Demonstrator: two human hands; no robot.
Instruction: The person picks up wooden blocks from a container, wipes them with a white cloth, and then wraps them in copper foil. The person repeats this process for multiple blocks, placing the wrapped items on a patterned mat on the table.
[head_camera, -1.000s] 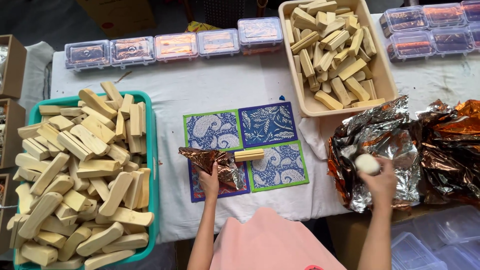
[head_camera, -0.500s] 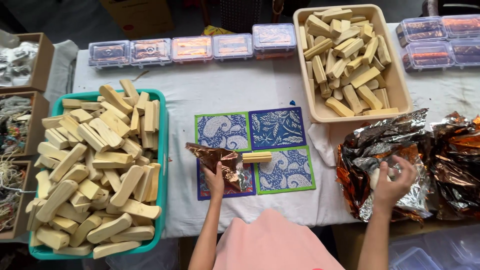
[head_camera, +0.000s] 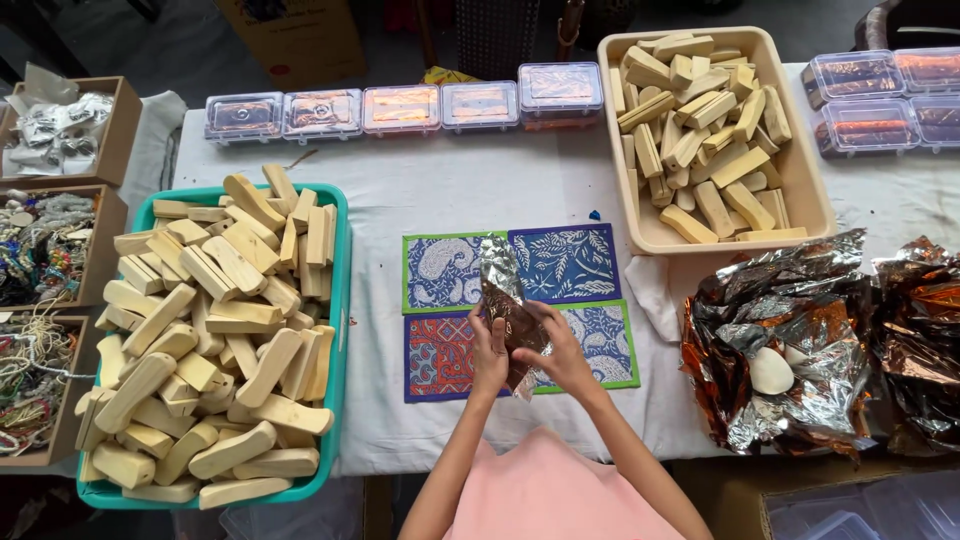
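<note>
While a second ago the right hand (head_camera: 562, 352) was off over the foil heap with a pale round piece, it's now come back to the middle and joined the left hand (head_camera: 488, 352) on the foil-wrapped block (head_camera: 507, 312). Half a second back the pale wooden block was lying bare next to the foil sheet, and now you can't see it at all, so it looks like the foil has been folded round it and both hands are busy closing the wrap. The pale round piece (head_camera: 771, 370) sits in the heap of crinkled foil sheets (head_camera: 790, 350) on the right.

Only one view here, the head camera looking straight down. Both hands pinch the wrapped block from either side, fingers curled onto the foil, right over the patterned fabric mats (head_camera: 560, 265) at the table's centre. The foil is thin, shiny, coppery-silver and very crumpled, sticking up in a loose tail at the top.

Left side has a teal plastic tray (head_camera: 338, 300) piled with smooth pale wooden blocks, mostly elongated with rounded ends. A beige tub (head_camera: 815, 200) up right holds more of the same. Clear lidded plastic boxes (head_camera: 400, 108) run along the far edge, on a white tablecloth (head_camera: 470, 190)
</note>
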